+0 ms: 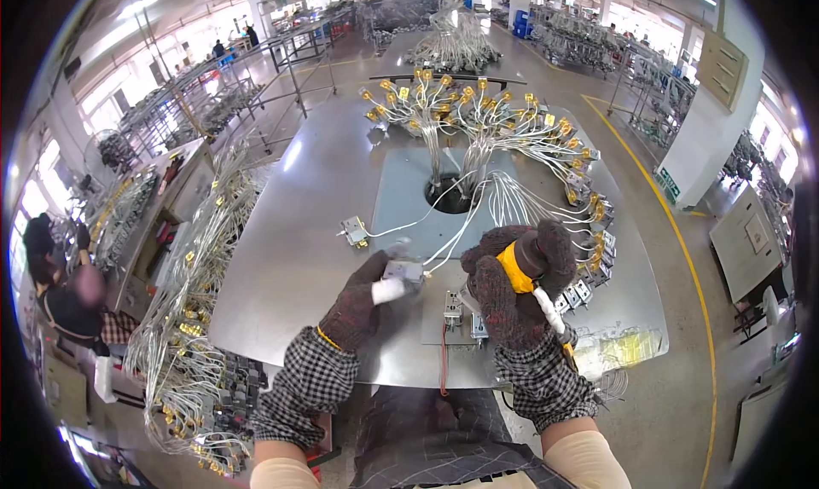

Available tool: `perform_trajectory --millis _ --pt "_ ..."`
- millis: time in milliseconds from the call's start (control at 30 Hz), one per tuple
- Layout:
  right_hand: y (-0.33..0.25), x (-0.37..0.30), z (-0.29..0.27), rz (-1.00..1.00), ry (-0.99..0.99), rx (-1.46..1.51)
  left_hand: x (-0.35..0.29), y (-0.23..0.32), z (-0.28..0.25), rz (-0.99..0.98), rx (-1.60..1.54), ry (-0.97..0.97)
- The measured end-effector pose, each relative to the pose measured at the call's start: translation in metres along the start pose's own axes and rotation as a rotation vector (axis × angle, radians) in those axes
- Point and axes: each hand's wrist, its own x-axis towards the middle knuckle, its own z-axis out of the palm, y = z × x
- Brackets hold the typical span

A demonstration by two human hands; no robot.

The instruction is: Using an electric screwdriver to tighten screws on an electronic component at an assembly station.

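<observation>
My left hand (360, 301), in a dark knitted glove with a white-wrapped finger, is closed on a small grey metal box (404, 274). A white cable runs from the box side toward the table's hole; motion blurs the fingertips. My right hand (508, 293), gloved alike, is closed around a black-and-yellow tool (515, 268) whose working end I cannot make out. Between my hands, near the table's front edge, sits a small metal fixture block (453, 308) with a red lead (443, 361). Another cabled metal box (353, 231) lies beyond my left hand.
White cables (478, 161) rise from a round hole (448, 201) in the steel table (281, 276), fanning out to several yellow-ended boxes (563, 135). Cable bundles (196, 293) hang at the left. A person (77, 310) works farther left; a pillar (712, 131) stands at the right.
</observation>
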Motion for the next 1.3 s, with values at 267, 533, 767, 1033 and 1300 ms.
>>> perform_trajectory --millis 267,533,767,1033,1300 --pt "0.000 -0.001 0.010 -0.034 0.038 -0.009 -0.005 -0.028 -0.006 0.239 0.183 0.107" --pt "-0.007 0.018 -0.008 0.201 0.209 0.485 0.004 -0.023 0.029 0.576 1.328 -0.045" --pt "-0.013 0.024 -0.010 0.105 0.184 0.223 0.015 -0.009 0.042 0.099 1.336 -0.083" --pt "-0.015 0.014 -0.001 0.074 0.100 0.065 0.018 -0.012 0.050 0.106 1.327 -0.118" --pt "-0.015 0.018 0.004 0.014 0.194 0.209 0.007 -0.009 -0.011 0.564 1.640 -0.055"
